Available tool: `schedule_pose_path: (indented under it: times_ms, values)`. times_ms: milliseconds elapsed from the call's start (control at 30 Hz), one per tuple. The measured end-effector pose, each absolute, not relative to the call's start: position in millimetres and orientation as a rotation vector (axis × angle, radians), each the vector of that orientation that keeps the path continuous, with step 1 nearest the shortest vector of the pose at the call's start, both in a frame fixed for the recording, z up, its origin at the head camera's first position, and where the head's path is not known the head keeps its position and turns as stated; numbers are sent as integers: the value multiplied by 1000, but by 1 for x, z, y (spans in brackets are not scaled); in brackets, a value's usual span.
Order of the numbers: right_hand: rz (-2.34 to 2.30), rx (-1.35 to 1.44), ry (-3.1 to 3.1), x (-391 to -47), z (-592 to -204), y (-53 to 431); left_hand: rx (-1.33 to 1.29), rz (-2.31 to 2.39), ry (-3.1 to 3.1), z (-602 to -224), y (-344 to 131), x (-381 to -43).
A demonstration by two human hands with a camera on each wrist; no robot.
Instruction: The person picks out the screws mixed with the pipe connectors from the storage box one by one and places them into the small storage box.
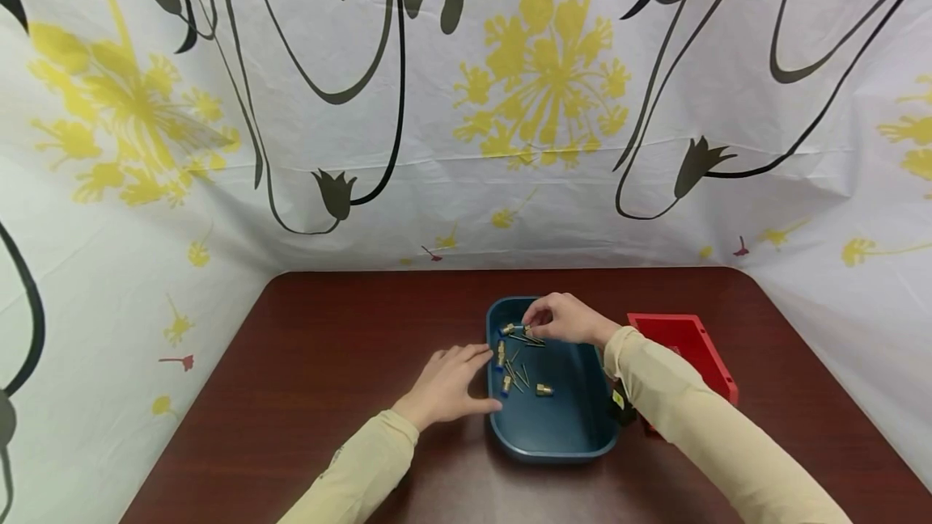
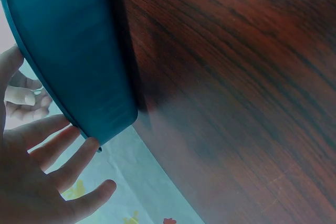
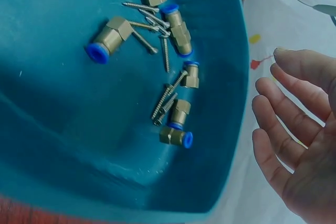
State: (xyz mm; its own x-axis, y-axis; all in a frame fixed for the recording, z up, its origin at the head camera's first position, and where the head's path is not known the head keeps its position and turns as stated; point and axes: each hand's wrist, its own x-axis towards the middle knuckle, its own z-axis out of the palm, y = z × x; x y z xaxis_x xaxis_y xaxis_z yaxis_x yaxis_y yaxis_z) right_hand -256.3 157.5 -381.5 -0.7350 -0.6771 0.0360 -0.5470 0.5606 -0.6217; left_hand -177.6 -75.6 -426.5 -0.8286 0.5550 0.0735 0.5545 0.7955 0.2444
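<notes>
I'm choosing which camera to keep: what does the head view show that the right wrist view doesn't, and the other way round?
Only the head view shows the red bin and the sleeves. Only the right wrist view shows the threads on the screws, and the brass fittings in close-up. Both show some of the blue tray, left hand, right hand, table and patterned cloth, plus those screws and fittings.
</notes>
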Motion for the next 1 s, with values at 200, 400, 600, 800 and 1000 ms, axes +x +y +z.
schedule_pose_path:
  times_ms: [200, 400, 600, 800, 1000]
  values:
    - [-923, -954, 2567, -257, -393, 151, 901, 408, 2966, -427, -76, -177]
    - [-913, -900, 2562, -256, -403, 146, 901, 406, 2963, -427, -76, -177]
    - [-868, -843, 2587, -257, -413, 144, 914, 410, 2962, -426, -75, -177]
    - [-859, -830, 2568, -258, -422, 147, 906, 415, 2957, -424, -75, -176]
    - [-823, -830, 2569, -257, -429, 146, 903, 412, 2952, -424, -76, -176]
